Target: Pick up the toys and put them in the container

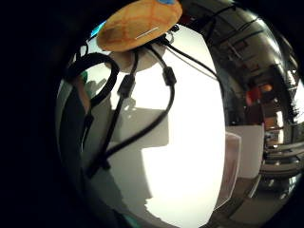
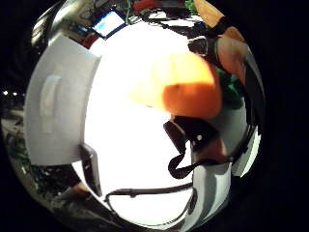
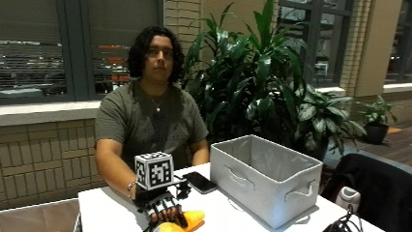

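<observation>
Lower center of the outside view: the gloved hand (image 3: 162,207) has its fingers wrapped round a yellow-orange toy (image 3: 183,220) on the white table (image 3: 109,212). The grey container (image 3: 267,180) sits just right, phone (image 3: 200,182) beside it.

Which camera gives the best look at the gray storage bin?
The outside view: the gray bin shows whole, open-topped, on the white table. The thumb side palm view shows only one wall with a handle; the little finger side view catches just an edge.
</observation>
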{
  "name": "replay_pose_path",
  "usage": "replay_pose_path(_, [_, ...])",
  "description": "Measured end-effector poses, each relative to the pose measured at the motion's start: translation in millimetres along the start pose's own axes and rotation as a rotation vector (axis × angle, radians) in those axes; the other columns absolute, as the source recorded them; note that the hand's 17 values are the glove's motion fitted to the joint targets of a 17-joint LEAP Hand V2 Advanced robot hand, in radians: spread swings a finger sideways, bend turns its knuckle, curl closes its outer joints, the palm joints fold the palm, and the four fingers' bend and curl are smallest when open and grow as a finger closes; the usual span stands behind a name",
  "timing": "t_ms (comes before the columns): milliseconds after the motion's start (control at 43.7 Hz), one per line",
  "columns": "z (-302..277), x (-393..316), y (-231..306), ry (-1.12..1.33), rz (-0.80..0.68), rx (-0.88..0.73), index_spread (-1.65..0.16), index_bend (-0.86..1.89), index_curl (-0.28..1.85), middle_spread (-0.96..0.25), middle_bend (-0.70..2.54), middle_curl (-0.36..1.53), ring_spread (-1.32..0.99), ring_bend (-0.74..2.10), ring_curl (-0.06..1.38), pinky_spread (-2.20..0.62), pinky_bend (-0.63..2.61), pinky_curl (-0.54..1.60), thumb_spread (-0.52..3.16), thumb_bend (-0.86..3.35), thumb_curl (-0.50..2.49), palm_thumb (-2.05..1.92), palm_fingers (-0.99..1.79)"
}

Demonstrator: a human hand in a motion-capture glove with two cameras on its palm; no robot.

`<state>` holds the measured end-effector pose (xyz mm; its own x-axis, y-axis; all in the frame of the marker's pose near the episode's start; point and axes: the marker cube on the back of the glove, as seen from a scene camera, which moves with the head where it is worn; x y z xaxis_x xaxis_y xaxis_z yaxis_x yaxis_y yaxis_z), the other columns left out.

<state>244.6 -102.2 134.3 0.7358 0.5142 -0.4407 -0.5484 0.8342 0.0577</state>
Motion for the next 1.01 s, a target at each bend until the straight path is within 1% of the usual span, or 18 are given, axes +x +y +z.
replay_pose_path(69, [-18,-11,0,-0.013,-0.02,0.092,-0.38,0.16,0.01,-0.54,1.21,0.58,-0.56,1.61,0.66,-0.47,1.09,0.54,1.36,0.08,0.24,0.26,0.91])
replay_pose_path(114, [-38,-21,3,-0.048,-0.039,0.165,-0.38,0.25,0.04,-0.58,1.3,0.64,-0.6,1.63,0.68,-0.49,1.11,0.56,1.36,0.09,0.24,0.28,0.95])
replay_pose_path(183, [-80,-46,18,-0.101,-0.091,0.275,-0.38,0.33,0.07,-0.61,1.4,0.71,-0.64,1.64,0.72,-0.5,1.13,0.58,1.37,0.09,0.24,0.29,0.95])
replay_pose_path(252, [-127,-80,35,-0.14,-0.179,0.355,-0.37,0.4,0.11,-0.64,1.48,0.78,-0.66,1.66,0.76,-0.52,1.15,0.62,1.39,0.1,0.25,0.31,0.92])
replay_pose_path(412, [-230,-188,46,-0.24,-0.444,0.45,-0.36,0.56,0.19,-0.67,1.57,0.9,-0.72,1.68,0.83,-0.54,1.21,0.69,1.4,0.1,0.24,0.33,0.84])
replay_pose_path(481, [-247,-226,40,-0.258,-0.5,0.441,-0.35,0.61,0.22,-0.68,1.6,0.95,-0.73,1.69,0.86,-0.55,1.23,0.71,1.41,0.09,0.24,0.32,0.8])
replay_pose_path(549, [-240,-252,21,-0.246,-0.476,0.368,-0.35,0.65,0.25,-0.68,1.61,1.0,-0.74,1.69,0.89,-0.56,1.26,0.74,1.41,0.08,0.24,0.31,0.77])
replay_pose_path(618, [-224,-262,4,-0.238,-0.452,0.276,-0.35,0.61,0.25,-0.68,1.64,1.04,-0.75,1.71,0.92,-0.56,1.3,0.77,1.4,0.06,0.23,0.29,0.7])
replay_pose_path(664, [-213,-262,-1,-0.253,-0.459,0.218,-0.35,0.51,0.24,-0.69,1.65,1.06,-0.75,1.74,0.94,-0.56,1.35,0.79,1.35,0.03,0.23,0.26,0.6])
replay_pose_path(686, [-208,-261,-3,-0.264,-0.461,0.199,-0.34,0.43,0.22,-0.69,1.63,1.07,-0.75,1.77,0.95,-0.56,1.39,0.81,1.31,0.0,0.23,0.22,0.5])
replay_pose_path(732, [-200,-253,-4,-0.282,-0.45,0.188,-0.34,0.37,0.22,-0.69,1.62,1.09,-0.76,1.81,0.98,-0.56,1.43,0.83,1.26,-0.03,0.23,0.18,0.44])
replay_pose_path(801, [-191,-227,-8,-0.264,-0.391,0.211,-0.35,0.38,0.23,-0.69,1.56,1.11,-0.76,1.78,1.0,-0.55,1.45,0.83,1.2,-0.06,0.22,0.1,0.38])
replay_pose_path(892, [-174,-170,-23,-0.169,-0.224,0.241,-0.37,0.46,0.25,-0.66,1.42,1.09,-0.73,1.68,0.98,-0.51,1.39,0.79,1.14,-0.07,0.22,-0.01,0.34])
replay_pose_path(938, [-162,-141,-30,-0.136,-0.129,0.205,-0.37,0.5,0.27,-0.62,1.33,1.05,-0.68,1.61,0.95,-0.49,1.3,0.75,1.14,-0.06,0.22,-0.03,0.31])
replay_pose_path(1007, [-141,-97,-46,-0.109,-0.03,0.1,-0.37,0.55,0.29,-0.57,1.18,1.0,-0.62,1.5,0.89,-0.46,1.22,0.7,1.16,-0.03,0.22,-0.02,0.28])
